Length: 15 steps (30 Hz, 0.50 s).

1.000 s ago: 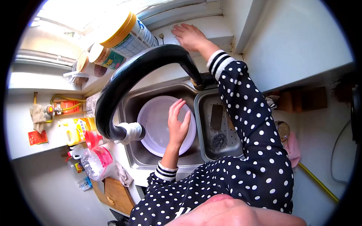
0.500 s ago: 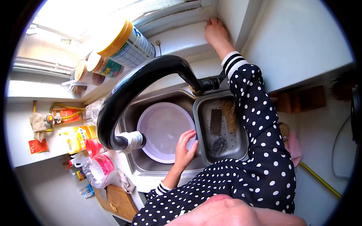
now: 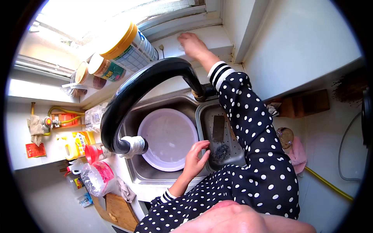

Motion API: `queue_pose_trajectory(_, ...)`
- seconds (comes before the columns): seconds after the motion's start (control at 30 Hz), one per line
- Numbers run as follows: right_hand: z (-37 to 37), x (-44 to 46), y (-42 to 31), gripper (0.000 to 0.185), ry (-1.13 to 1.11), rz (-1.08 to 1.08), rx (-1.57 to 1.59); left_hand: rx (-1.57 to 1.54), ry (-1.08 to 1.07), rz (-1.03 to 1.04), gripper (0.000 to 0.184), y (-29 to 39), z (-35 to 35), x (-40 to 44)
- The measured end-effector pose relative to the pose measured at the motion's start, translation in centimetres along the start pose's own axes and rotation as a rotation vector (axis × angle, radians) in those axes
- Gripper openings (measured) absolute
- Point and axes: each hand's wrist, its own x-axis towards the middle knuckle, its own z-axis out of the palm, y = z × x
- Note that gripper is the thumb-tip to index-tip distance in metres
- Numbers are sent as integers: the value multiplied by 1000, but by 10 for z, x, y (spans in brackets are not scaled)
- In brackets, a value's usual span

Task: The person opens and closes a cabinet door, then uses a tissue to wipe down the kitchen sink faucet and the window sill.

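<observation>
My right hand [image 3: 193,44] reaches over the back of the sink onto the white windowsill [image 3: 211,37]. Its fingers are bent together around something pale at the fingertips, too small to make out. Over the sink [image 3: 134,165], my left hand [image 3: 195,158] holds nothing, fingers apart, beside the rim of a lilac basin [image 3: 144,153]. The basin has whitish, cloudy water in it. To its right, a perforated metal drain tray [image 3: 201,116] carries a dark flat block [image 3: 218,129] and a steel wool scourer [image 3: 221,152]. My right sleeve covers part of the tray.
A black padded faucet [image 3: 128,91] arches over the basin. A large tin with a yellow lid [image 3: 118,42] and smaller jars [image 3: 107,66] line the sill at left. Bottles, a plastic bag [image 3: 99,180] and a cutting board [image 3: 120,209] are at lower left.
My right hand has slid left along the windowsill, away from the corner. My left hand has shifted slightly right and down, remaining open. The view has moved a little.
</observation>
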Motion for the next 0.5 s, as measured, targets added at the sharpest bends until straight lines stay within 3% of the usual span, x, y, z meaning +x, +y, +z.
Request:
queue_pose_trajectory(0.07, 14, 6, 10, 25, -39, -101, -28, -20, -17, -11, 26, 3, -2, -4)
queue_pose_trajectory(0.17, 0, 8, 11, 20, 192, 174, 142, -49, -17, -37, 27, -5, -4, -10)
queue_pose_trajectory(0.2, -16, 5, -4, 15, 235, -116, -82, -54, -10, -57, 27, -9, -5, -11)
queue_pose_trajectory(0.3, -8, 28, -21, 13, 145, -629, -139, -48, 4, -80, 27, -13, -6, -14)
queue_pose_trajectory(0.47, -25, 27, 17, 32, -18, -508, -494, -28, -6, -95, 26, -18, -8, -20)
queue_pose_trajectory(0.5, -32, 22, 36, 29, 76, -525, -521, -38, -12, -99, 26, -20, -8, -21)
